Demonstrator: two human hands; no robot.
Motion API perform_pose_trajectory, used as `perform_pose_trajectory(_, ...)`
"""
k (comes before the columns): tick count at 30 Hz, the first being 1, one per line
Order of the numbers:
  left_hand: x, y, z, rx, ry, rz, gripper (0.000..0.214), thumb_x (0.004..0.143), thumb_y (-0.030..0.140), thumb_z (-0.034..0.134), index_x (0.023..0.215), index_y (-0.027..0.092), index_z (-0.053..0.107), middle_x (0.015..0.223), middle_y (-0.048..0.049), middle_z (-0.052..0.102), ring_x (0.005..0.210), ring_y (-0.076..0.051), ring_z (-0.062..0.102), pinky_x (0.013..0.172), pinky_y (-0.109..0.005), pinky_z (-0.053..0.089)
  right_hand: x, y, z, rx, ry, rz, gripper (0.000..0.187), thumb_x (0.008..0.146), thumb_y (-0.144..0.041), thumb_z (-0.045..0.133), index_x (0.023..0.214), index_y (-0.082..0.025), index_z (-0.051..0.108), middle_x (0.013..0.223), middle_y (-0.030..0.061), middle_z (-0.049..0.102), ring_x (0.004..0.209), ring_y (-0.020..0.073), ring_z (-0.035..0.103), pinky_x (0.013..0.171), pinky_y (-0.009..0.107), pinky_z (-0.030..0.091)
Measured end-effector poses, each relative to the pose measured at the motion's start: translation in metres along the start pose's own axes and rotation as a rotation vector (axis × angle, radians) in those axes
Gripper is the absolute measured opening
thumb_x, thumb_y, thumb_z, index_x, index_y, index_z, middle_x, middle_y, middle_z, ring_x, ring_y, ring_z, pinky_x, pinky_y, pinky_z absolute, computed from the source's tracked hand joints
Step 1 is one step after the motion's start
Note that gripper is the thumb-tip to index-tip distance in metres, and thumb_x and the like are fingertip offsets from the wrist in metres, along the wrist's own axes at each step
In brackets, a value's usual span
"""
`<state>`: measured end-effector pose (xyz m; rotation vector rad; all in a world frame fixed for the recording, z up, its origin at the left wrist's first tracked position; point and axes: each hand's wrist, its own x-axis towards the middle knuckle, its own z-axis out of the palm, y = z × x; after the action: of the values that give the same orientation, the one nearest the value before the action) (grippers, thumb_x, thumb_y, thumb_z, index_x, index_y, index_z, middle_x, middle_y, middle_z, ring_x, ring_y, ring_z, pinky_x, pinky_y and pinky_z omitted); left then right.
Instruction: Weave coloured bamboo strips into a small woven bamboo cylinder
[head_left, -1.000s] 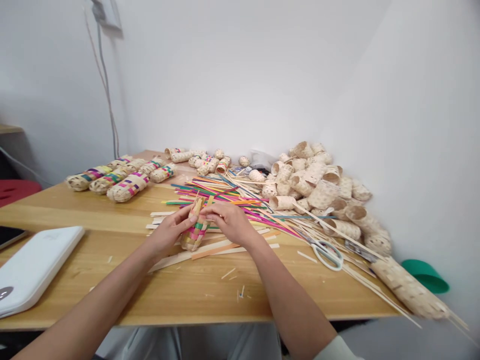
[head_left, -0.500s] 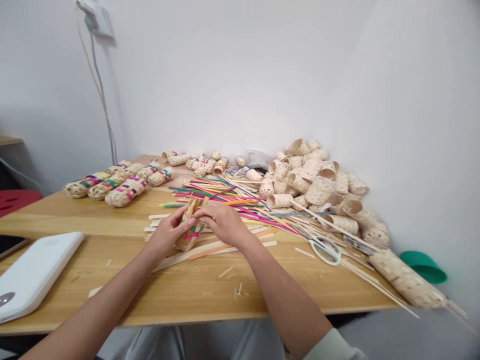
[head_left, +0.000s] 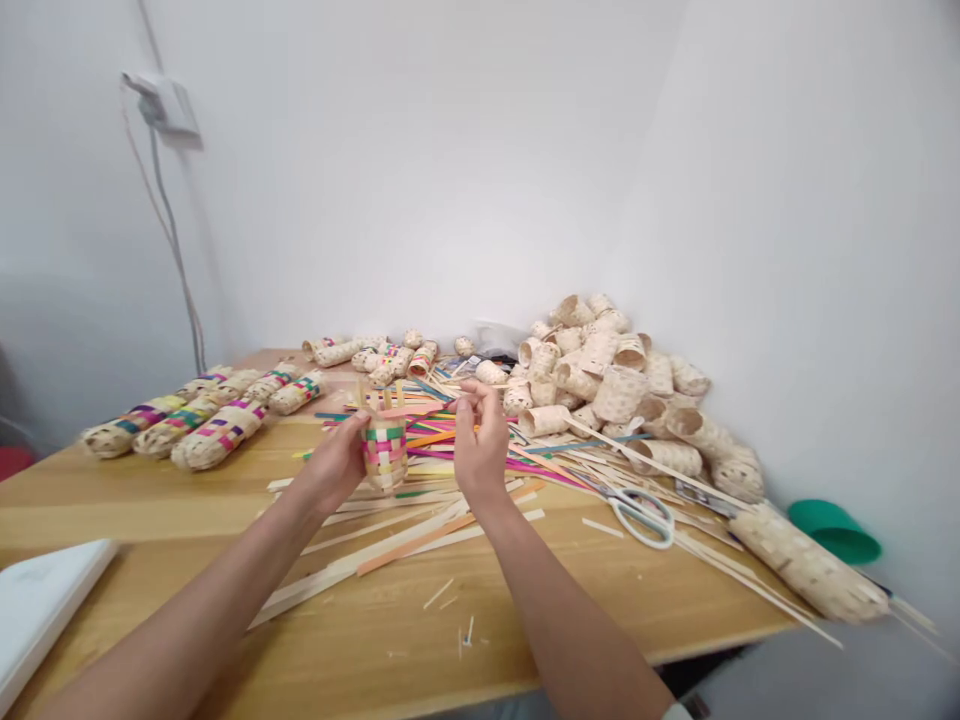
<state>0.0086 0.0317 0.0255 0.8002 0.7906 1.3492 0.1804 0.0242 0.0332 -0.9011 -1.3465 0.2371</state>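
Note:
My left hand (head_left: 339,466) grips the left side of a small woven bamboo basket (head_left: 385,458). Pink, green and pale strips cross in its wall, and loose pale ends stick up from its top. A pinkish-orange strip (head_left: 421,409) runs from the basket's upper edge toward the right. The far end of this strip meets the pinched fingers of my right hand (head_left: 482,445), which is apart from the basket. Beneath both hands lie coloured strips (head_left: 435,438) and pale bamboo strips (head_left: 375,560).
White-handled scissors (head_left: 643,515) lie right of my hands. Plain woven tubes (head_left: 619,390) are heaped at the back right. Finished-looking coloured woven pieces (head_left: 221,432) rest at the left. A long woven piece (head_left: 810,565) and a green bowl-like object (head_left: 834,530) are far right.
My right hand has moved away from the basket to the right, drawing out the strip. The basket is now more upright in my left hand. The camera view has shifted.

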Motion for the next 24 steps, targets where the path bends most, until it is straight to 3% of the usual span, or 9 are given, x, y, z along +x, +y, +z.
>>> perform_pose_trajectory(3,0.003,-0.012,-0.004,-0.008,0.054,-0.023,0.027,0.09,0.03,0.053,0.102,0.011,0.067,0.082,-0.0096,0.074,0.065,-0.023,0.068,0.063,-0.038,0.058,-0.003,0.015,0.01,0.005,-0.067,0.171,0.018,0.089,-0.027,0.045,0.098,-0.02,0.058,0.079,0.001,0.066,0.069,0.0162,0.06,0.067,0.029,0.044)
perform_pose_trajectory(7,0.0,-0.019,-0.011,-0.003,0.064,0.007,0.025,0.087,0.031,0.058,0.101,0.012,0.067,0.081,-0.0086,0.073,0.064,-0.022,0.067,0.061,-0.037,0.057,-0.012,0.022,0.023,0.124,-0.233,0.333,0.015,0.081,-0.03,0.053,0.093,-0.021,0.058,0.069,-0.0036,0.058,0.062,0.0137,0.053,0.06,0.026,0.042)
perform_pose_trajectory(13,-0.003,-0.026,-0.007,-0.017,0.02,0.045,0.021,0.079,0.031,0.067,0.093,0.016,0.064,0.082,-0.0045,0.072,0.068,-0.019,0.066,0.062,-0.03,0.055,-0.022,0.017,0.033,0.359,-0.452,0.454,0.048,0.066,-0.04,0.076,0.104,-0.019,0.058,0.068,-0.0056,0.057,0.06,0.0116,0.052,0.057,0.024,0.041)
perform_pose_trajectory(19,-0.002,-0.039,-0.003,0.051,-0.001,0.155,0.04,0.068,0.038,0.078,0.1,0.02,0.062,0.091,-0.0015,0.07,0.087,-0.02,0.065,0.073,-0.029,0.054,-0.025,0.017,0.033,0.384,-0.369,0.475,0.032,0.07,-0.043,0.074,0.086,-0.019,0.059,0.079,0.0002,0.066,0.07,0.014,0.061,0.065,0.026,0.047)
perform_pose_trajectory(24,-0.005,-0.041,-0.001,0.165,0.007,0.214,0.045,0.068,0.041,0.077,0.104,0.021,0.058,0.087,0.0023,0.065,0.076,-0.016,0.061,0.064,-0.024,0.051,-0.031,0.019,0.04,0.446,-0.245,0.53,0.026,0.072,-0.039,0.071,0.081,-0.02,0.055,0.068,-0.0035,0.061,0.06,0.0115,0.056,0.057,0.023,0.045)
